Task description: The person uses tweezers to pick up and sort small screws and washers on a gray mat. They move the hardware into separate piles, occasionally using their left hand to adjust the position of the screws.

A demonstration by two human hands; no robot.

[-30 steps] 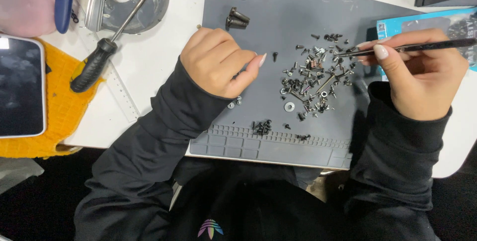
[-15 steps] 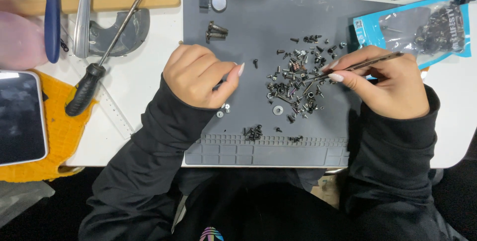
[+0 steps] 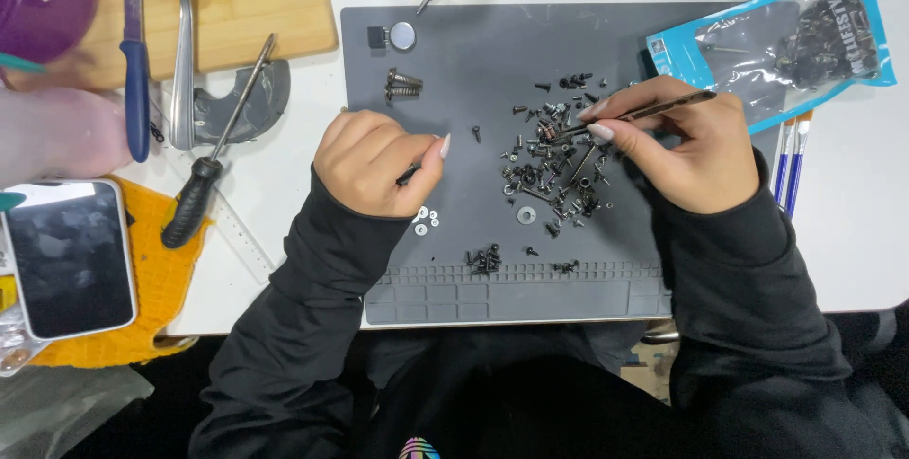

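A matt grey rubbery mat (image 3: 473, 90) fills the centre, strewn with small dark metal screws (image 3: 554, 170). Upper left: a smooth wooden board (image 3: 265, 14) and shiny metal fork (image 3: 180, 43). Upper right: a glossy plastic bag (image 3: 776, 43).

Bright, even overhead light – soft shadows (left edge blurred).

Right hand (image 3: 686, 151) pinches tweezers (image 3: 634, 115) over scattered screws (image 3: 554, 170) — left hand (image 3: 374, 161) curled nearby.

Blue-edged clear bag (image 3: 772, 47) top right; dark phone screen (image 3: 68, 255) left.
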